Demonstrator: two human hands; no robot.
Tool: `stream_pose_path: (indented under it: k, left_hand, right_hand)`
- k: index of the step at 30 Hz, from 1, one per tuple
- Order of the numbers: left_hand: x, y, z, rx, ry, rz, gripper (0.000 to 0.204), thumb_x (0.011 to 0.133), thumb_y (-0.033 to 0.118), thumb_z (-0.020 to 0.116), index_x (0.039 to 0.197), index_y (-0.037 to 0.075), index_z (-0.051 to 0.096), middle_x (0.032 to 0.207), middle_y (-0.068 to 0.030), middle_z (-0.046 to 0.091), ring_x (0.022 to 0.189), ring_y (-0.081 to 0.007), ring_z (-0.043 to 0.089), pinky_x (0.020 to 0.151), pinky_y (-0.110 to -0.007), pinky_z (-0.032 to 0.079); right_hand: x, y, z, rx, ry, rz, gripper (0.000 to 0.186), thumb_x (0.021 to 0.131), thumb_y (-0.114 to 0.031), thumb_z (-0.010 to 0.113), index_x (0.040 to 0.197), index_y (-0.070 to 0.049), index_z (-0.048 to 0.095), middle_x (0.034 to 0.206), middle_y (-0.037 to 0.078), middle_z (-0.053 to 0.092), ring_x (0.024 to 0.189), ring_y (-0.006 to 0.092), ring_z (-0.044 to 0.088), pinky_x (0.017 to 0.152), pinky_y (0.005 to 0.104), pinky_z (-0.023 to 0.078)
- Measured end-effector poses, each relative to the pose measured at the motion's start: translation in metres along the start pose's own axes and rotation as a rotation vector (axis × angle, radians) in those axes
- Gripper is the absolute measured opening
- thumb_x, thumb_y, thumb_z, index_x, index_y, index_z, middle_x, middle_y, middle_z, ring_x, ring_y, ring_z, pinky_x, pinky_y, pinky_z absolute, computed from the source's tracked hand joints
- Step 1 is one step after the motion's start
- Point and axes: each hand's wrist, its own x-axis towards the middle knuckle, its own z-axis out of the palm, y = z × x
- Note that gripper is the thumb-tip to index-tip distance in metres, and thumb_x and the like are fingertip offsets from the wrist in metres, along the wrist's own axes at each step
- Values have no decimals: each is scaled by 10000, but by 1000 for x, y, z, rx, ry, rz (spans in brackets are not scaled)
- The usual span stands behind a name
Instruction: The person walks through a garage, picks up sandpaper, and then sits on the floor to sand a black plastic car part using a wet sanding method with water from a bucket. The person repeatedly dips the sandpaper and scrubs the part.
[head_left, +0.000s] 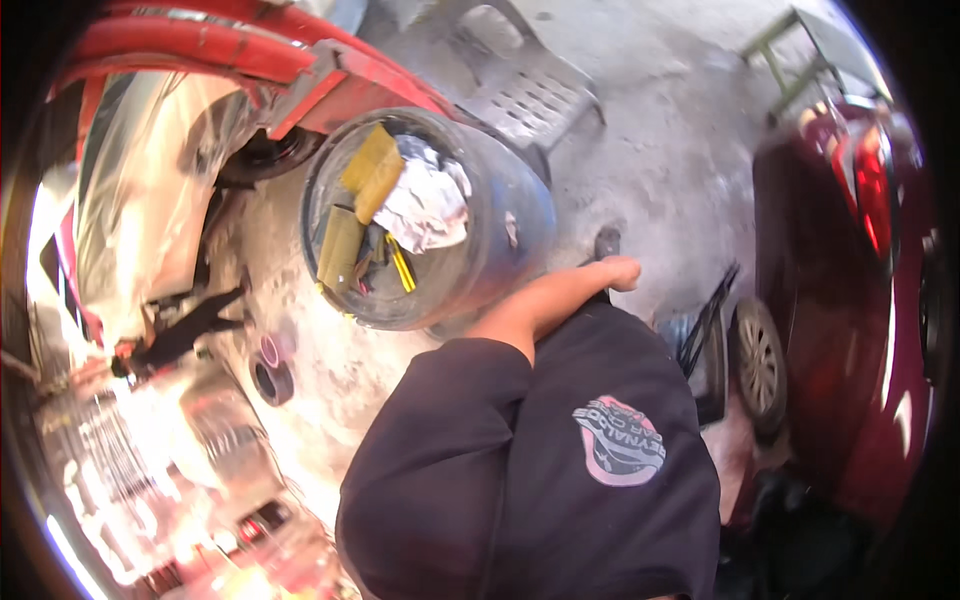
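My left arm comes out of a black short sleeve and crosses in front of my body toward the right. My left hand (622, 273) hangs low with its fingers curled closed, and nothing shows sticking out of it. A dark shoe (607, 242) shows on the floor just beyond it. To the left of the hand stands a blue drum (515, 215). On its round top lie a crumpled white cloth (425, 208), two yellowish-brown folded pieces (372, 175) and a thin yellow tool (402, 265). My right hand is out of the picture.
A grey plastic chair (535, 100) stands behind the drum. To the right is a dark red car (830, 270) with a hubcapped wheel (760, 365). A green metal stand (815, 60) is at the far right, red bodywork (200, 45) at the far left. A dark ring (272, 382) lies on the floor.
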Motion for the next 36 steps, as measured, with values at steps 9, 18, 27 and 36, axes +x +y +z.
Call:
stream_pose_path:
  k: [9, 18, 27, 36]
  left_hand:
    - [58, -17, -128, -277, 315, -219, 242, 760, 157, 611, 946, 60, 732, 968, -201, 718, 956, -378, 687, 784, -481, 551]
    - [-46, 51, -220, -837, 916, -107, 239, 862, 235, 611, 956, 35, 700, 896, -161, 703, 852, -265, 677, 774, -394, 512]
    - [-385, -19, -233, 243, 1695, -1236, 451, 825, 154, 689, 1262, 73, 613, 1174, -122, 664, 987, -300, 666, 884, -395, 518]
    - [-467, -83, -153, 39, 1487, -1198, 458, 801, 179, 703, 1238, 71, 620, 1158, -147, 632, 1055, -351, 618, 932, -414, 485]
  right_hand:
    - [126, -238, 138, -346, -567, -299, 337, 961, -100, 542, 1242, 78, 600, 1095, 112, 683, 952, 179, 650, 826, 283, 515]
    - [196, -449, 185, -856, -675, -418, 338, 922, -65, 521, 1222, 63, 608, 783, 62, 652, 590, 97, 578, 513, 253, 469]
    - [222, -553, 237, -869, -637, -320, 386, 883, -49, 493, 1252, 32, 574, 743, 101, 634, 544, 166, 610, 463, 277, 503]
    - [135, -545, 332, -1170, -882, -607, 382, 875, -95, 535, 1229, 33, 600, 854, 155, 688, 662, 196, 670, 560, 308, 553]
